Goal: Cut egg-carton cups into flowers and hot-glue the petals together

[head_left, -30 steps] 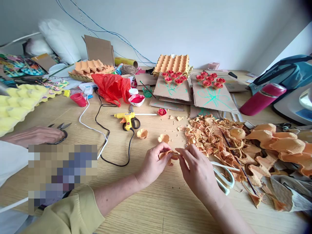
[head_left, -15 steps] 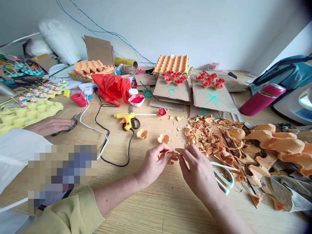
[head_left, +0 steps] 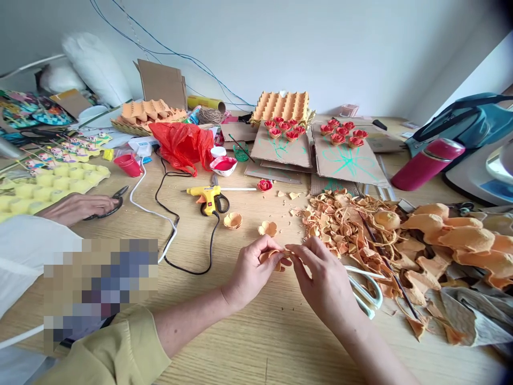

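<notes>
Between thumb and fingers, my left hand [head_left: 250, 270] holds an orange egg-carton flower cup [head_left: 266, 257] above the table. The fingers of my right hand [head_left: 320, 275] pinch the cup's right edge, so both hands meet on it. Part of the cup is covered by my fingers. Just beyond lies another petal-edged cup [head_left: 267, 229], with a small stack of cups [head_left: 233, 220] to its left. Farther back are a yellow glue gun [head_left: 208, 199] and one red-painted flower [head_left: 264, 185]. White-handled scissors [head_left: 365, 291] lie beside my right wrist.
Carton scraps [head_left: 332, 222] and cut egg cartons [head_left: 460, 235] heap up on the right. Red flowers stand on cardboard sheets [head_left: 280, 149] at the back. A co-worker's hand [head_left: 80, 207] rests on dark scissors [head_left: 116, 202] at left. A pink bottle [head_left: 427, 164] lies far right.
My right fingers have shifted slightly along the cup's edge toward my left hand. The co-worker's scissors blades have closed. The view has moved a little.
</notes>
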Demonstrator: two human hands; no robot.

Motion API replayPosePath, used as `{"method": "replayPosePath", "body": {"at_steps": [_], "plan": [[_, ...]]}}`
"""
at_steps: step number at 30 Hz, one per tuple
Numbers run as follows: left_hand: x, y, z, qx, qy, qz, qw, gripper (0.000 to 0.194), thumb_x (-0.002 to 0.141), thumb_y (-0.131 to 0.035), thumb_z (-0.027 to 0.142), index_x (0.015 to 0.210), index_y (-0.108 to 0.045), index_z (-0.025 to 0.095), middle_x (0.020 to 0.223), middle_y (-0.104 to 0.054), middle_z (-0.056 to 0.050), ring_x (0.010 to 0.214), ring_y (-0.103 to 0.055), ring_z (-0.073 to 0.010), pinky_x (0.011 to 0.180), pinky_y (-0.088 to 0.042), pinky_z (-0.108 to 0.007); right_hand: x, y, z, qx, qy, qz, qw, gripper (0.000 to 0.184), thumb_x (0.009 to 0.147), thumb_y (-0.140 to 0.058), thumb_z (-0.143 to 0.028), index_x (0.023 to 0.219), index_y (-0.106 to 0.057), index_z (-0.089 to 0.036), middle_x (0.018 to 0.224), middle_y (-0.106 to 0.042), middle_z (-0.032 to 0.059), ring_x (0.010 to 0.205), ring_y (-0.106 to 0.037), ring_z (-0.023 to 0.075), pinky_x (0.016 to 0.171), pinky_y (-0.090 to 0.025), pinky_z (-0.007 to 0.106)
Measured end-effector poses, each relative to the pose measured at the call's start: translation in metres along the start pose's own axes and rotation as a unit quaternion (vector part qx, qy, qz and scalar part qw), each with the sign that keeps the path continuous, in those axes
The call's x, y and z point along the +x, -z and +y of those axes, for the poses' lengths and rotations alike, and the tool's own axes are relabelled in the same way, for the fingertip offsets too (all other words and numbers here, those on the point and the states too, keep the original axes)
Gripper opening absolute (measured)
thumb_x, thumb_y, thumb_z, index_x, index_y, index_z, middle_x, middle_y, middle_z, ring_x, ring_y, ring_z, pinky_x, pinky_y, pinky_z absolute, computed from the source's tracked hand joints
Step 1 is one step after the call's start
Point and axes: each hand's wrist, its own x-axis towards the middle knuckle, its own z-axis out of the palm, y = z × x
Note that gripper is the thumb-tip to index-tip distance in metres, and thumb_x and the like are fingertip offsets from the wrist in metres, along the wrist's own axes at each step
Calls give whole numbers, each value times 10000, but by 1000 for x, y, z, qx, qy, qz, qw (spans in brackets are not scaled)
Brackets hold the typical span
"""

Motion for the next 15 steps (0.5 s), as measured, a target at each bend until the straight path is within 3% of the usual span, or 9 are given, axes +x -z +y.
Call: {"method": "replayPosePath", "body": {"at_steps": [4, 10, 15], "plan": [[-1, -1, 0, 12, -10, -1, 1000, 142, 919, -661, 293, 890, -606, 165, 824, -712, -23, 756, -712, -127, 680, -542, -208, 0, -1, 1, 35, -21, -7, 999, 162, 980, -535, -170, 937, -690, -192, 844, -547, 31, 703, -536, 150, 629, -393, 259], [1, -1, -1, -4, -5, -16, 1000, 169, 919, -659, 309, 855, -598, 165, 764, -700, -22, 734, -689, -133, 680, -533, -227, 0, 0, 1, -57, 40, 11, 998, 262, 993, -491, -166, 814, -681, -191, 791, -528, 41, 679, -502, 173, 616, -355, 293], [0, -2, 4, -7, -24, 1, 1000, 167, 915, -665, 308, 858, -602, 164, 768, -694, -15, 727, -673, -121, 686, -522, -220, 1, 0, 0, 19, 3, 10, 1000, 172, 991, -526, -178, 961, -696, -186, 842, -549, 34, 705, -536, 153, 632, -387, 268]]}}
